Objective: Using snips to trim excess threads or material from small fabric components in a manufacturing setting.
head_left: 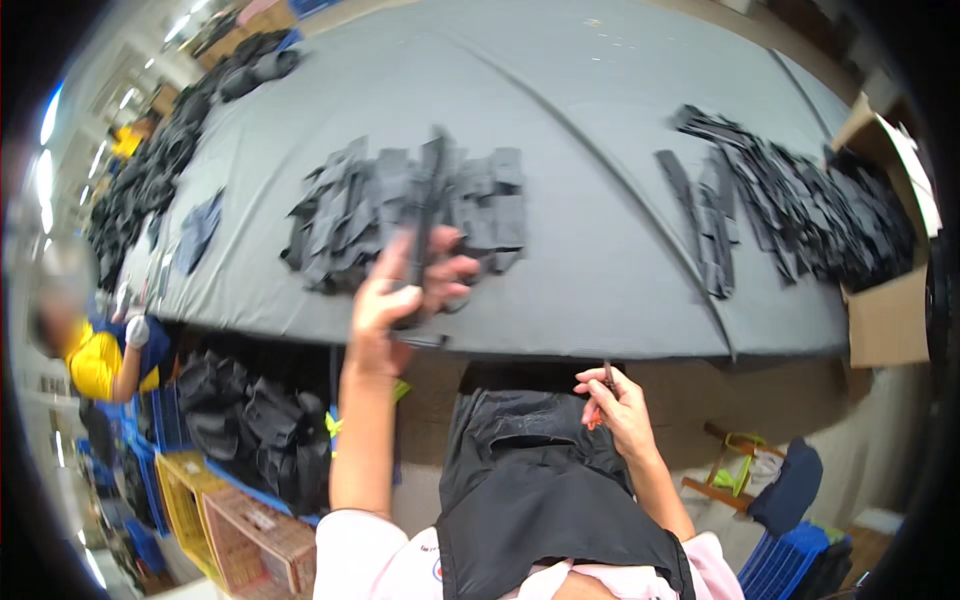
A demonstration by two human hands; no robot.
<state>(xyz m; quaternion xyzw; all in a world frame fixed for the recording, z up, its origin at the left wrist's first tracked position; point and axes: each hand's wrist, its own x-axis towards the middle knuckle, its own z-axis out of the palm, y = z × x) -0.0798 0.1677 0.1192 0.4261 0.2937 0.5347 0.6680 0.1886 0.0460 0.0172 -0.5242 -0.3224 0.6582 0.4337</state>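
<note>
My left hand (pixel 375 310), raised over the near part of the grey-covered table (pixel 590 290), grips a long black fabric strip (pixel 428 190). The strip stands nearly upright and is blurred by motion. Behind it lies a spread heap of dark grey fabric strips (pixel 345 215), partly hidden by my hand. Near my apron, just off the table's front edge, my right hand (pixel 632 420) is closed round small thread snips (pixel 609 376). A dark tip and a bit of orange show at its fingers.
More dark strips (pixel 790 210) lie at the right, running to an open cardboard box (pixel 890 325). Black rolled pieces (pixel 150 165) pile up on the far left. A co-worker in yellow (pixel 95 362) is at the left edge. Crates (pixel 255 540) and a stool (pixel 715 490) stand below.
</note>
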